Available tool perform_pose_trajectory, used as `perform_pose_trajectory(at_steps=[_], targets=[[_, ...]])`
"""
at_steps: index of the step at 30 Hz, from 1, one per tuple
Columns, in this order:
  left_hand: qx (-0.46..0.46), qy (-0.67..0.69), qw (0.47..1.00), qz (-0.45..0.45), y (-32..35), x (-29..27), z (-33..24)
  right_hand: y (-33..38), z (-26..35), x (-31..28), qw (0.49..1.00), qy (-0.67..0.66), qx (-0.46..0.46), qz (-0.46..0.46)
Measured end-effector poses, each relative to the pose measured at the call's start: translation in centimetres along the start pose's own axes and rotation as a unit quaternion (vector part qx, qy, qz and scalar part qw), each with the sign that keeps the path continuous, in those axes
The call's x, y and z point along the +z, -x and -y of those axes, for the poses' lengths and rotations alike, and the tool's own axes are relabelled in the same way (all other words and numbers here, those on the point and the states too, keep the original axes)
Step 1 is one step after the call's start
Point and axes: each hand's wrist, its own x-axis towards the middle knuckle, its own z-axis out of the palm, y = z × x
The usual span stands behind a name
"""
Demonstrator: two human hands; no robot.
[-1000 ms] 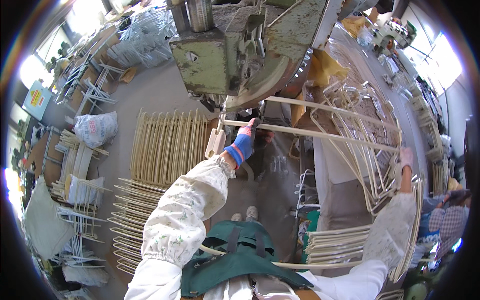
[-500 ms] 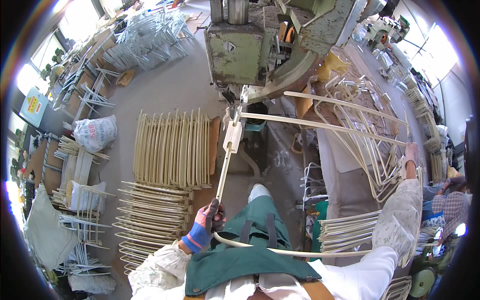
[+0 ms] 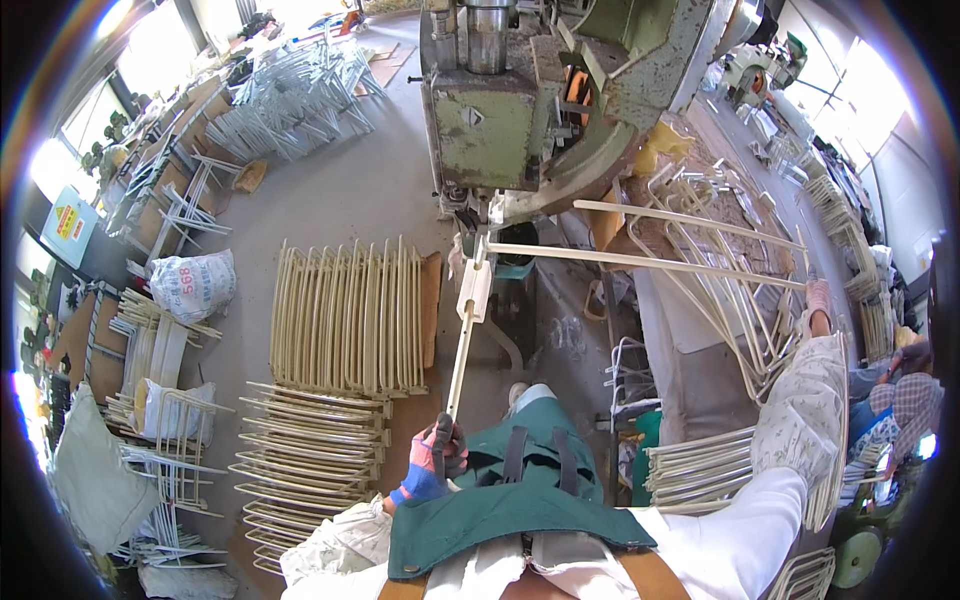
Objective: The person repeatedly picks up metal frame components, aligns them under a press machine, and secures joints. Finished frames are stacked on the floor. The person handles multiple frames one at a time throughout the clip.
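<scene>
My left hand [image 3: 434, 462], in a pink, blue and dark glove, is closed on a cream metal tube [image 3: 460, 368] near my apron. Its far end lies in a pale slotted block [image 3: 474, 288] below a worn green press [image 3: 485, 135]. My right hand [image 3: 818, 298], in a pinkish glove, reaches far right and closes around the end of a cream tubular frame [image 3: 650, 262]. Two long bars of that frame run left toward the press, the nearer one reaching the block. Part of the tubing near my body and right arm is hidden.
Two stacks of bent cream tubes [image 3: 350, 320] stand on the floor at left. More frames lie on the bench [image 3: 690, 365] at right, beside a bundle of tubes [image 3: 700, 470]. A white sack [image 3: 193, 284] and grey tubes are farther left. Another person [image 3: 905, 400] is at far right.
The view has shifted slightly, so most things sit a little lower. My left hand is still on the tube; the tube stretch that crossed in front of my apron no longer shows. Both grips look unchanged.
</scene>
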Motion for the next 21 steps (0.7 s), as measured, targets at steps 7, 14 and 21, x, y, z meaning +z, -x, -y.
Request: perform_pose_trajectory(at_steps=[7, 14, 21], targets=[[0.014, -0.056, 0.997, -0.046, 0.1, 0.0, 0.3, 0.0, -0.5, 2.7, 0.998, 0.000, -0.063, 0.006], [-0.012, -0.042, 0.999, -0.030, 0.4, 0.0, -0.8, 0.1, -3.3, 4.6, 0.995, 0.046, -0.066, 0.055], [-0.034, -0.033, 0.998, -0.046, -0.4, 0.4, 0.0, -0.6, -3.2, 2.4, 0.999, 0.010, -0.005, 0.035]])
